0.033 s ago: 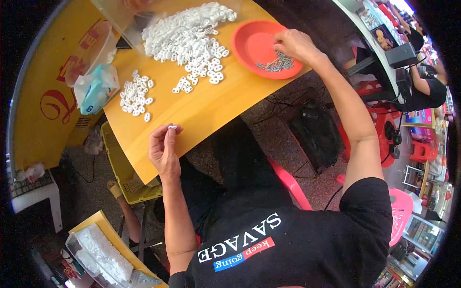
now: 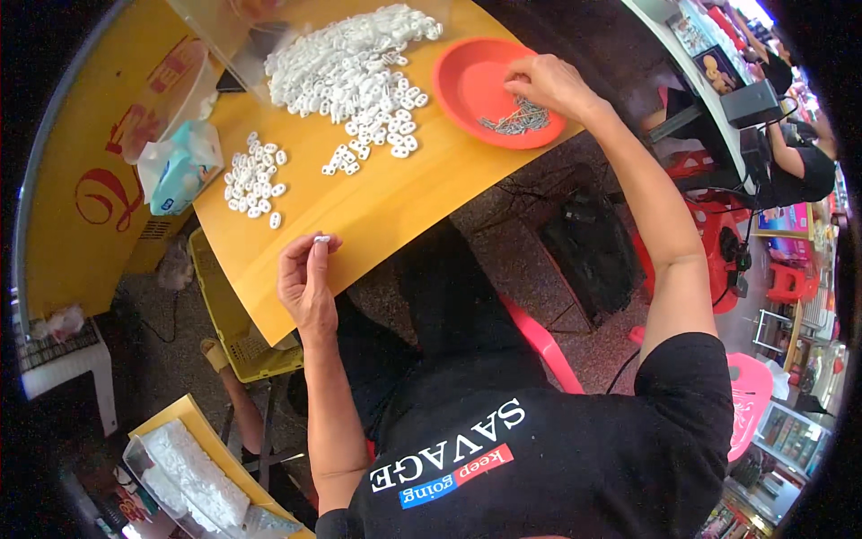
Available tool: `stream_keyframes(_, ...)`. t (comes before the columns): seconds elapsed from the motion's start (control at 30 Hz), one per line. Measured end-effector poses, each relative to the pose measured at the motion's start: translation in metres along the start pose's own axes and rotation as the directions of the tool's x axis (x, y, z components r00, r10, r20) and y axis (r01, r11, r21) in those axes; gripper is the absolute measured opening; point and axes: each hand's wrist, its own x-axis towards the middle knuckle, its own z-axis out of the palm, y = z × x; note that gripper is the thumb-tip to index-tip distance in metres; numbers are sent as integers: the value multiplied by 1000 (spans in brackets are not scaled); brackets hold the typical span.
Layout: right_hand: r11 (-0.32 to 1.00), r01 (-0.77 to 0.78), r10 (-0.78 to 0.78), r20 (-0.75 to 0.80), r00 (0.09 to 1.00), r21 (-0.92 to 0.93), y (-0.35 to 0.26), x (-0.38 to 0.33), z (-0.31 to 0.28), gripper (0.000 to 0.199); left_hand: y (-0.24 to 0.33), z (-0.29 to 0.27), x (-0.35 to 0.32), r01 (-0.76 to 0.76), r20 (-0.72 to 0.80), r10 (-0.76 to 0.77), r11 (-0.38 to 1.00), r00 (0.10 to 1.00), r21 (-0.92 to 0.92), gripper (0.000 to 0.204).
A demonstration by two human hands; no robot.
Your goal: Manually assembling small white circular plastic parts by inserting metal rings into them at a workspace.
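Note:
At the table's near edge, my left hand (image 2: 308, 283) pinches a small white plastic piece (image 2: 321, 239) between thumb and fingers. My right hand (image 2: 554, 83) is over the red plate (image 2: 462, 85) at the table's right end, its fingertips pressed together; anything between them is too small to make out. Thin grey metal pins (image 2: 530, 117) lie heaped in the plate below that hand. A big pile of white two-holed plastic pieces (image 2: 332, 63) covers the far part of the table, and a smaller group of the same pieces (image 2: 254, 180) lies to the left.
The yellow wooden table (image 2: 377, 202) has a tissue pack (image 2: 184, 166) by its left edge. A yellow crate (image 2: 260, 364) stands below on the floor. At lower left a clear box (image 2: 193, 476) holds white material. Red stools (image 2: 705, 234) and another person (image 2: 799, 162) are at right.
My right hand has shifted very slightly to the left over the red plate. The left hand stays put with its white piece.

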Motion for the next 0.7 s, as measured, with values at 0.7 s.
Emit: stream_keyframes(0.7, 986, 65, -39, -171, 984, 150, -8, 11, 12, 20, 0, 1, 1, 8, -9, -8, 999, 1000, 43, 14)
